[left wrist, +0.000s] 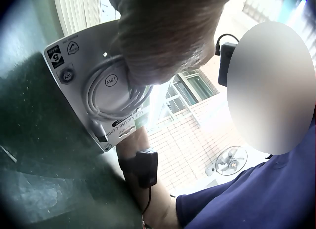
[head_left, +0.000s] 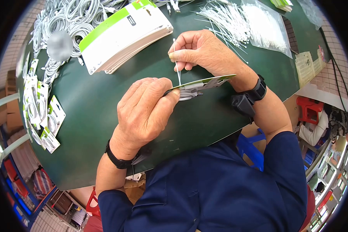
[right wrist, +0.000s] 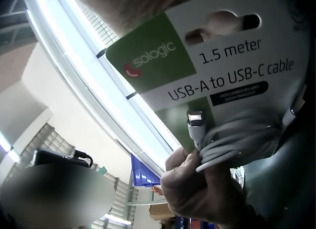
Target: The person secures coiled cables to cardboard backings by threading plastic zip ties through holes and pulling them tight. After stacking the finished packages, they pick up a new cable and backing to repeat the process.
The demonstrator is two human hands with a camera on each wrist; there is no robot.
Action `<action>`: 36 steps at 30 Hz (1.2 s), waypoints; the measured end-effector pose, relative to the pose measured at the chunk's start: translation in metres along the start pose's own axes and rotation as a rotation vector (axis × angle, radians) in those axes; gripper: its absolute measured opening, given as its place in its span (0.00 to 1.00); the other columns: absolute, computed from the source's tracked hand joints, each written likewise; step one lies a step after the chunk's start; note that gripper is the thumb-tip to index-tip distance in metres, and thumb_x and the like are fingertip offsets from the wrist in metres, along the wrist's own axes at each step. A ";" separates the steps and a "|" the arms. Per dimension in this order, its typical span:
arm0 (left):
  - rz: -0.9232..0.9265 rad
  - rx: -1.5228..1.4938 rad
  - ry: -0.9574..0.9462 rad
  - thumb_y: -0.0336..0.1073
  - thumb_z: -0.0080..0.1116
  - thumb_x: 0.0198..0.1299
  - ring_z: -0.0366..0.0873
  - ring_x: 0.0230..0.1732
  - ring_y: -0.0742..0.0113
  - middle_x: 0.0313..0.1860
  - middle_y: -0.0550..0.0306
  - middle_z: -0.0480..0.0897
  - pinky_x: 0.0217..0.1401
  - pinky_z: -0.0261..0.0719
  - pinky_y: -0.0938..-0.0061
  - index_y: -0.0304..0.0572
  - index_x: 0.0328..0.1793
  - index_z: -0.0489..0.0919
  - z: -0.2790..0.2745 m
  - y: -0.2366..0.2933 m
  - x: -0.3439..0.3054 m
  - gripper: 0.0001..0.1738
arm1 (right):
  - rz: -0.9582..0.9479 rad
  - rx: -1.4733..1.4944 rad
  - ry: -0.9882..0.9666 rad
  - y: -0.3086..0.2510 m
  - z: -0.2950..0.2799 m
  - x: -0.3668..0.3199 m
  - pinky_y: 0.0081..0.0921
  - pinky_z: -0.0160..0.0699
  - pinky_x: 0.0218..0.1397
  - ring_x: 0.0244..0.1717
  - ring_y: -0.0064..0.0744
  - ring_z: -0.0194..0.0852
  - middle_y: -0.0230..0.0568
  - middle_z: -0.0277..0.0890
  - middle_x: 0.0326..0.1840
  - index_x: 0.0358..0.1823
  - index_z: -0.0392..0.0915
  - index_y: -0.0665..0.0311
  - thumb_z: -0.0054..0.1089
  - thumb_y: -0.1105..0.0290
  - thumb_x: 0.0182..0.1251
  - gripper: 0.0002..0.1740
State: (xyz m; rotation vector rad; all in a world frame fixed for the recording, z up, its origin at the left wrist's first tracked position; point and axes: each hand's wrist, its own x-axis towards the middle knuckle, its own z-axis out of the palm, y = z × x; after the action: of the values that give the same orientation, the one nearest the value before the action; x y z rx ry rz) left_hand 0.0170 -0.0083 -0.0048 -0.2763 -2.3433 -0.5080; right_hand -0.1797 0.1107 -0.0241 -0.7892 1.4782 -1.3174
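In the head view my left hand [head_left: 145,110] grips a white and green packaging card [head_left: 216,82] with a coiled grey USB cable [head_left: 187,95] against its face. The card reads "USB-A to USB-C cable" in the right wrist view, where the metal plug [right wrist: 195,118] lies near the left hand's fingers. Above the card, my right hand [head_left: 203,52] pinches a thin white cable tie [head_left: 178,71] between thumb and forefinger. The tie runs down to the card's edge close to the left fingertips. From the left wrist, the cable [left wrist: 91,98] shows as a loop on the card.
A stack of blank cards [head_left: 125,36] lies ahead on the green table [head_left: 85,116]. Grey cable bundles [head_left: 75,13] pile up at the far left, above several carded cables [head_left: 38,104]. Loose white ties [head_left: 224,23] and a plastic bag of ties [head_left: 265,29] lie at the far right.
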 end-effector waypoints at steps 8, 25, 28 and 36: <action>-0.032 -0.026 -0.045 0.19 0.76 0.44 0.87 0.37 0.54 0.38 0.51 0.85 0.42 0.87 0.65 0.37 0.40 0.82 -0.004 0.002 0.000 0.17 | -0.007 0.070 -0.211 -0.007 -0.003 -0.005 0.16 0.83 0.39 0.35 0.18 0.86 0.32 0.87 0.37 0.44 0.86 0.68 0.72 0.71 0.71 0.08; -0.038 0.033 -0.137 0.20 0.74 0.45 0.87 0.33 0.61 0.41 0.51 0.88 0.32 0.85 0.71 0.33 0.35 0.83 -0.010 0.012 0.007 0.11 | 0.042 0.068 -0.381 -0.013 -0.006 -0.008 0.15 0.76 0.37 0.31 0.13 0.76 0.27 0.83 0.34 0.44 0.86 0.67 0.70 0.70 0.70 0.08; -0.046 0.004 -0.130 0.20 0.75 0.45 0.87 0.33 0.61 0.41 0.51 0.88 0.32 0.85 0.72 0.34 0.35 0.83 -0.008 0.010 0.005 0.12 | 0.059 0.074 -0.401 -0.011 -0.007 -0.007 0.15 0.76 0.37 0.32 0.13 0.77 0.28 0.84 0.35 0.46 0.86 0.67 0.71 0.71 0.70 0.09; -0.079 -0.094 -0.070 0.20 0.76 0.43 0.88 0.34 0.59 0.41 0.53 0.88 0.34 0.86 0.71 0.38 0.37 0.83 -0.006 0.001 0.002 0.15 | 0.114 0.071 -0.408 -0.011 -0.005 -0.004 0.16 0.81 0.41 0.37 0.15 0.82 0.30 0.86 0.37 0.46 0.84 0.68 0.72 0.72 0.67 0.10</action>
State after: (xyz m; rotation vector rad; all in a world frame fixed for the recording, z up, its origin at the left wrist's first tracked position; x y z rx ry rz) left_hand 0.0201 -0.0099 0.0011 -0.2489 -2.4095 -0.6574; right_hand -0.1847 0.1141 -0.0124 -0.8552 1.1284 -1.0430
